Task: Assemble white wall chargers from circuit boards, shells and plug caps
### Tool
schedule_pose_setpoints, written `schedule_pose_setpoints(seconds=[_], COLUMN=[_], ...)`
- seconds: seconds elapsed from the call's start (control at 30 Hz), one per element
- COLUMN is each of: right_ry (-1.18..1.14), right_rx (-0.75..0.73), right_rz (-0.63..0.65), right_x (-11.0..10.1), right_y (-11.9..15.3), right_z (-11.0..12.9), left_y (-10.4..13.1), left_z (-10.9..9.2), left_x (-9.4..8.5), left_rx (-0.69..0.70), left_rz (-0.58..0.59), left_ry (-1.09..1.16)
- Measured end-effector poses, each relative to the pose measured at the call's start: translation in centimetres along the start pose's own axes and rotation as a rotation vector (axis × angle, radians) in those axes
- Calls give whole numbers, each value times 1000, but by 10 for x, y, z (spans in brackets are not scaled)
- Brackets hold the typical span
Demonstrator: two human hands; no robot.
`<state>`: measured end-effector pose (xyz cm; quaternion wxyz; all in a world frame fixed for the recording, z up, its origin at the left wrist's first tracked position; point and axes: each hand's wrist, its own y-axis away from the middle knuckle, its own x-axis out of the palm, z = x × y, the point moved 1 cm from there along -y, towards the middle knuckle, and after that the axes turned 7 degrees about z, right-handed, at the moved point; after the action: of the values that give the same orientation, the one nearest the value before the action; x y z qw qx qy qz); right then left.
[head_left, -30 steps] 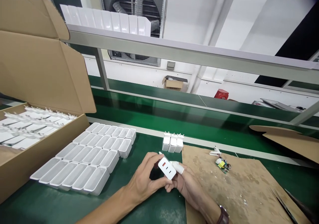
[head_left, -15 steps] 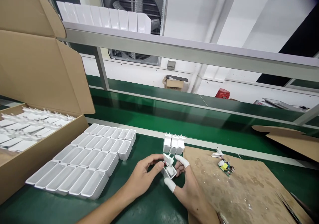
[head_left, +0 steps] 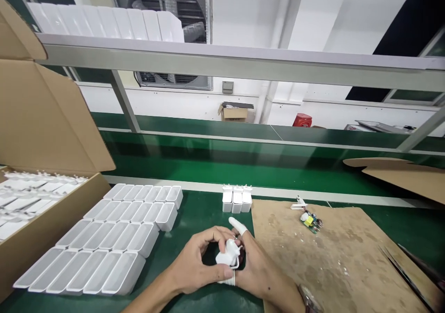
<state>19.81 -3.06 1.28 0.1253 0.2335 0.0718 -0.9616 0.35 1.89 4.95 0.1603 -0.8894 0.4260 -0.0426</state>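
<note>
My left hand is closed on a white plug charger, thumb in front and fingers over its top. From the other side my right hand grips the same charger, with white finger cots on its thumb and forefinger. The charger is tilted, and its far side is hidden by the fingers. Just beyond my hands stand three white chargers with plug pins on top. To the left, open white plastic cases lie in several rows.
A circuit board wired to a white plug piece lies on a cardboard sheet. Tweezers rest at its right. An open carton of white plug parts stands left. A shelf rail crosses above the bench.
My hands have come nearer and drawn together around the charger, which has turned and tilted; its open end, seen before, is no longer visible. The view has shifted slightly.
</note>
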Motion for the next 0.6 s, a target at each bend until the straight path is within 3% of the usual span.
schedule_pose_setpoints(seconds=[0.1,0.23,0.47,0.6], right_ry=[-23,20,57,60], right_rx=[73,116,-42,-12], right_rz=[55,64,44,31], right_x=[-2,-3,-2,0], right_y=[-1,-3,-2,-1], right_z=[5,13,7,8], left_y=[0,2,3,1], left_z=[4,8,-1,-13], left_x=[1,4,11,11], left_rx=[10,127,300,260], left_rz=[-107,-228,-94,-49], left_ry=[-62,-492,-862,-896])
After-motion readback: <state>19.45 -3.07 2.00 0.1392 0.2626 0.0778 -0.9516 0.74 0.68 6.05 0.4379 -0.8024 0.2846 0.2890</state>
